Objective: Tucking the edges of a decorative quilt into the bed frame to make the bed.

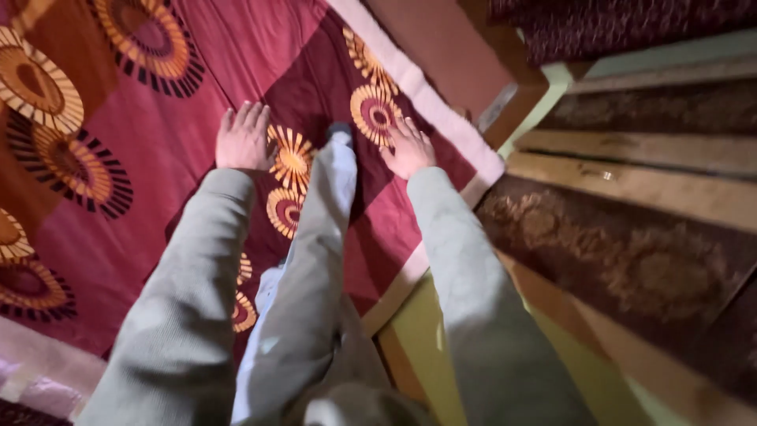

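a wide maroon bedspread (197, 87) with orange sunburst circles and a pale border covered most of the bed, reaching to the edge nearest the patterned brown carpet (631, 260) on the right. the person leaned over it with both grey sleeves stretched forward and one trousered knee (327, 197) planted on the cloth between the arms. the left hand (243, 138) lay flat and open on the plain red part of the bedspread, fingers together and pointing away from the body, gripping nothing. the right hand (408, 146) was likewise open, palm down, fingers a little spread, resting beside a sunburst circle (375, 113) and not far from the pale border (441, 118). the work in hand looked like smoothing the bedspread flat, and to do that well the palms would have needed to press lightly and slide outward from the knee toward the edges, so folds were pushed off rather than bunched. the weight on the knee seemed likely to pin the cloth, so easing it would have helped the fabric move. the border ought to have run parallel with the bed's edge.
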